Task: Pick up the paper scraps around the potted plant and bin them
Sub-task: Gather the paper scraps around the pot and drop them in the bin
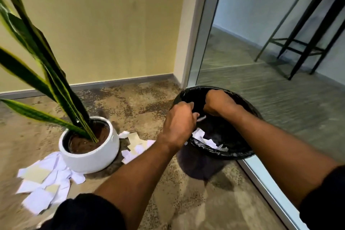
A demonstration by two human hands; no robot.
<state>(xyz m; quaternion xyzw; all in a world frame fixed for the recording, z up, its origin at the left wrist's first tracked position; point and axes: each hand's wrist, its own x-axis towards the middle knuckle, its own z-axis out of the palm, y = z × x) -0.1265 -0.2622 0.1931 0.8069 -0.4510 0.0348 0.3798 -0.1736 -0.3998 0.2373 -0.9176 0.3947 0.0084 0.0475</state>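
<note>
Over the bin [242, 155], a scrap [201, 118] is pinched by the curled left hand [179, 121]; the right hand [218, 106] is curled, its hold cannot be told; scraps [43, 183] are seen at the pot [89, 157]'s seven o'clock.

Speckled carpet [145, 102], white pot [89, 157], black bin [197, 166], seemingly paper scraps [44, 183]

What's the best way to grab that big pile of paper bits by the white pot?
Take the pile of scraps by its outer edge, coming down on the side away from the white pot. The pieces lie flat and overlapping on the carpet, so it is probably best to slide under the loose edges and pinch several together.
</note>
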